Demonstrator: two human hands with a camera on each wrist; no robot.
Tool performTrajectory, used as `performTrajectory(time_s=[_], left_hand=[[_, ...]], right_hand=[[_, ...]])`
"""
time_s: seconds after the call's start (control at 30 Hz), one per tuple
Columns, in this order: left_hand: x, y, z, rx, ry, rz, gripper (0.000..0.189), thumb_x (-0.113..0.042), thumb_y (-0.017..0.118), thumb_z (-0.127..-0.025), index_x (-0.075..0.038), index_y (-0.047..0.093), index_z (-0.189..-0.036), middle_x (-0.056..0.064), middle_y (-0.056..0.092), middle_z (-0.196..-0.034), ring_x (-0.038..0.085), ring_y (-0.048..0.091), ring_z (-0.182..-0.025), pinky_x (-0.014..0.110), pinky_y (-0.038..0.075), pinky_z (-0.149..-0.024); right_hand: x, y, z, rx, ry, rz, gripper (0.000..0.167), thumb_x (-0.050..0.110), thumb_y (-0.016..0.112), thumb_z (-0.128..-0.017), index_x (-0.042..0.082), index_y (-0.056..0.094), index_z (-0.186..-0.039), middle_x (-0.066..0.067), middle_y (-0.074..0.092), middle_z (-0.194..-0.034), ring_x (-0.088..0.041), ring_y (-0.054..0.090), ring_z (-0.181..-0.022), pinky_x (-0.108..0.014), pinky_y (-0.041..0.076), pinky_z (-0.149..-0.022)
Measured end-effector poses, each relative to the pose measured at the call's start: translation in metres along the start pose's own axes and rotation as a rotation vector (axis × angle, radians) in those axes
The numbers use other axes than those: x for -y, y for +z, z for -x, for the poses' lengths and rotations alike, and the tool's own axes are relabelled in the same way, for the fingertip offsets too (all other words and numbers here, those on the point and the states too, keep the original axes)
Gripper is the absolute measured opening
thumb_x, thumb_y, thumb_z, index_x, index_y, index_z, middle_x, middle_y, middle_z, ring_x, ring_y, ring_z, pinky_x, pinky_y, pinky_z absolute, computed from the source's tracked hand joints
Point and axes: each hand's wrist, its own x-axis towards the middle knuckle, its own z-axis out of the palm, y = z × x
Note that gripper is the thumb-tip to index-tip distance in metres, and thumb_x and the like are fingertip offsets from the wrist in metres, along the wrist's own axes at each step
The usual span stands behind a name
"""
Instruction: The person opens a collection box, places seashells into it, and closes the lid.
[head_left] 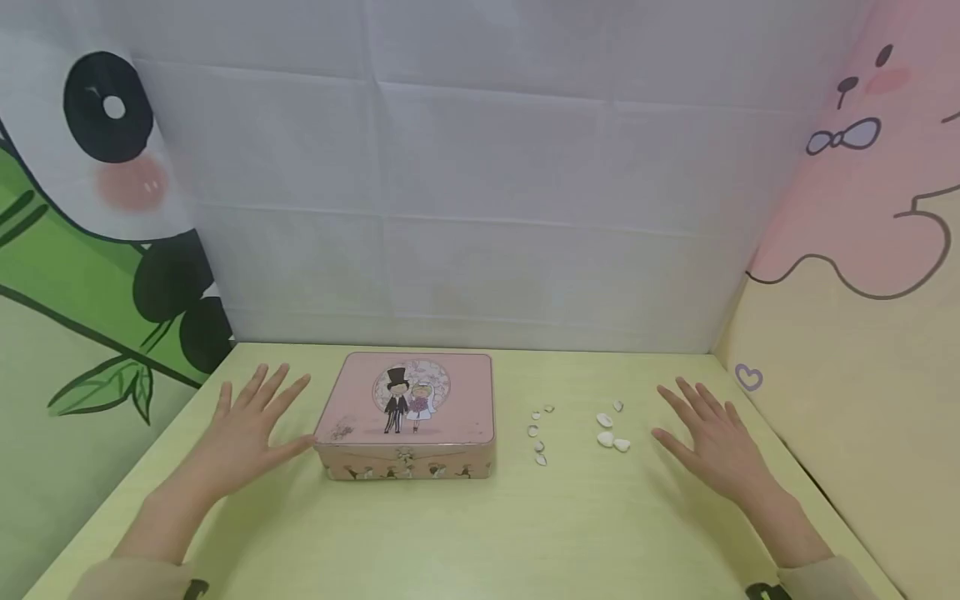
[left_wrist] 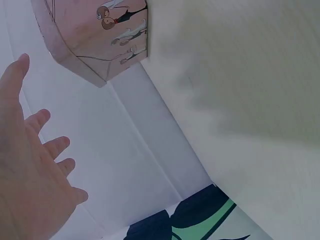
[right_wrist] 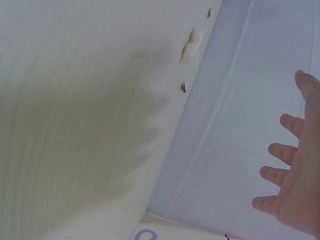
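Observation:
My left hand [head_left: 240,442] hovers over the table with its fingers spread, left of a pink tin box [head_left: 348,408]. In the head view its thumb tip meets the box's left edge, but the left wrist view shows a gap between the hand [left_wrist: 30,170] and the tin. The lid is closed and carries a cartoon bride and groom. Over on the right, my right hand [head_left: 720,450] is also raised with fingers spread, holding nothing. Nearest to it lie several white shells [head_left: 604,439]. A column of smaller shells [head_left: 533,431] sits between those and the tin.
A pale yellow-green table [head_left: 525,533] carries everything. White sheeting [head_left: 480,208] hangs along its back edge. Printed panels flank it, with a panda [head_left: 172,200] on the left and a pink animal [head_left: 855,217] on the right.

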Motion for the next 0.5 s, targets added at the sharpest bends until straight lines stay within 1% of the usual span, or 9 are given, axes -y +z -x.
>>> performTrajectory(time_s=[0.1, 0.23, 0.33, 0.4, 0.5], left_hand=[[-0.008, -0.004, -0.007, -0.008, 0.063, 0.005, 0.081, -0.050, 0.063, -0.084, -0.018, 0.026, -0.150, 0.016, 0.018, -0.156, 0.032, -0.002, -0.146, 0.059, -0.013, -0.110], [-0.016, -0.007, -0.015, -0.037, 0.136, -0.001, 0.082, -0.047, 0.066, -0.083, -0.017, 0.029, -0.149, 0.016, 0.022, -0.155, 0.031, 0.002, -0.146, 0.056, -0.009, -0.113], [-0.022, -0.008, -0.020, -0.044, 0.166, -0.003, 0.083, -0.047, 0.068, -0.081, -0.018, 0.030, -0.148, 0.015, 0.024, -0.154, 0.029, 0.004, -0.146, 0.054, -0.006, -0.114], [-0.025, -0.008, -0.023, -0.036, 0.180, 0.002, 0.082, -0.047, 0.068, -0.081, -0.018, 0.031, -0.148, 0.014, 0.023, -0.155, 0.029, 0.006, -0.146, 0.053, -0.004, -0.115], [-0.029, -0.007, -0.026, -0.025, 0.199, 0.018, 0.081, -0.048, 0.068, -0.081, -0.017, 0.033, -0.147, 0.012, 0.023, -0.155, 0.033, 0.013, -0.144, 0.051, -0.003, -0.115]], right_hand=[[0.006, -0.003, -0.005, -0.021, -0.017, -0.007, 0.067, 0.050, 0.054, -0.091, 0.021, 0.031, -0.148, -0.017, 0.026, -0.153, -0.042, 0.022, -0.139, -0.067, 0.014, -0.107], [0.017, -0.007, -0.012, -0.059, -0.043, -0.009, 0.068, 0.048, 0.058, -0.089, 0.021, 0.034, -0.147, -0.017, 0.029, -0.152, -0.041, 0.025, -0.139, -0.066, 0.019, -0.105], [0.027, -0.009, -0.019, -0.096, -0.066, -0.028, 0.069, 0.045, 0.061, -0.088, 0.019, 0.036, -0.146, -0.017, 0.032, -0.150, -0.040, 0.028, -0.137, -0.066, 0.022, -0.104], [0.034, -0.010, -0.023, -0.122, -0.084, -0.051, 0.068, 0.042, 0.064, -0.087, 0.018, 0.037, -0.145, -0.018, 0.034, -0.149, -0.041, 0.029, -0.136, -0.066, 0.025, -0.103], [0.046, -0.012, -0.028, -0.164, -0.095, -0.105, 0.068, 0.036, 0.067, -0.085, 0.017, 0.039, -0.144, -0.017, 0.037, -0.147, -0.041, 0.034, -0.133, -0.064, 0.030, -0.101]])
